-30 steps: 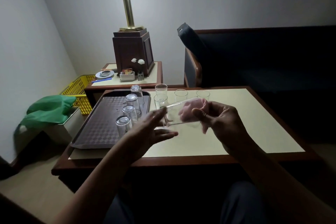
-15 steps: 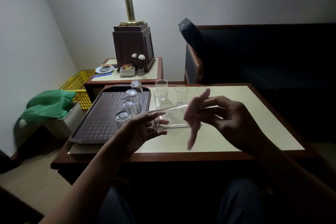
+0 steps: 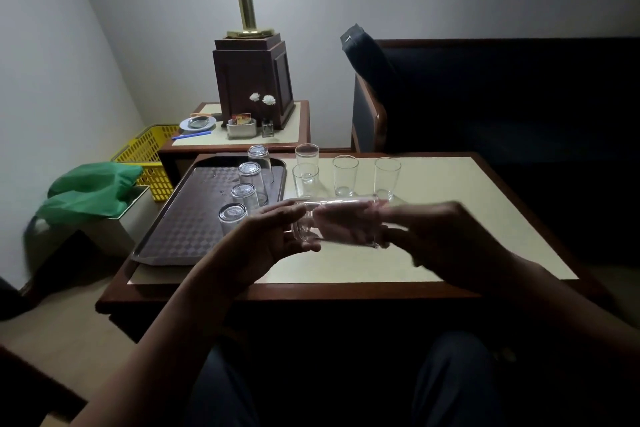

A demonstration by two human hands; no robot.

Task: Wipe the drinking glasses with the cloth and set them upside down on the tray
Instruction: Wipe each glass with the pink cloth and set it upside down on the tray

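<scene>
A clear drinking glass (image 3: 308, 230) lies on its side in the air above the table's front, between my hands. My left hand (image 3: 266, 243) grips its base end with fingers and thumb. My right hand (image 3: 446, 243) holds a pink cloth (image 3: 346, 224), and the cloth and my fingertips are pushed into the glass's open mouth. A brown tray (image 3: 180, 232) lies on the table's left part with several glasses upside down in a row along its right side, the nearest one (image 3: 232, 218) just left of my left hand. Several upright glasses (image 3: 344, 175) stand behind my hands.
The cream-topped table (image 3: 467, 204) has a dark wood edge. Behind it is a side table (image 3: 298, 128) with a lamp base, a dish and small holders. A dark sofa (image 3: 502, 97) fills the right. On the left sit a yellow basket (image 3: 149, 149) and a green bag (image 3: 90, 191).
Half a second ago the cloth hung loose from my right fingers outside the glass. Now it is pushed into the glass. My left hand kept its hold on the base.
</scene>
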